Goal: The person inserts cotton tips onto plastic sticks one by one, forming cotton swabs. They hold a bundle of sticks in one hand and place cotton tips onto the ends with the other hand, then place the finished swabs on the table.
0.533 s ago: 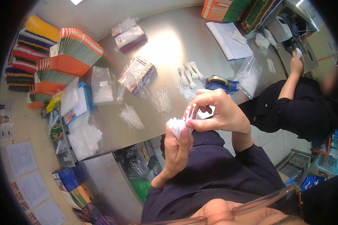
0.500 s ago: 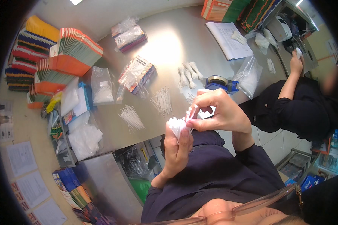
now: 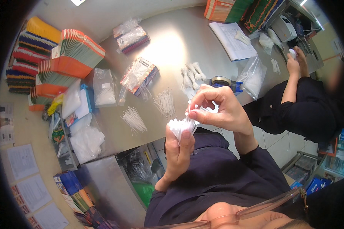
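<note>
Head view: bundle of slender white round-tipped sticks (image 3: 182, 127), clasped in the left hand (image 3: 178, 152), tips toward the far side. Right hand (image 3: 226, 108), just right and far of the bundle, thumb and finger pinching a few white sticks (image 3: 189, 105) (count unclear).

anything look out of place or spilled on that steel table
Mostly orderly. One apparent swab bundle sits on the open notebook, apart from the grouped bundles. Left of those, two swab piles lie loosely fanned, though not obviously spilled.
</note>
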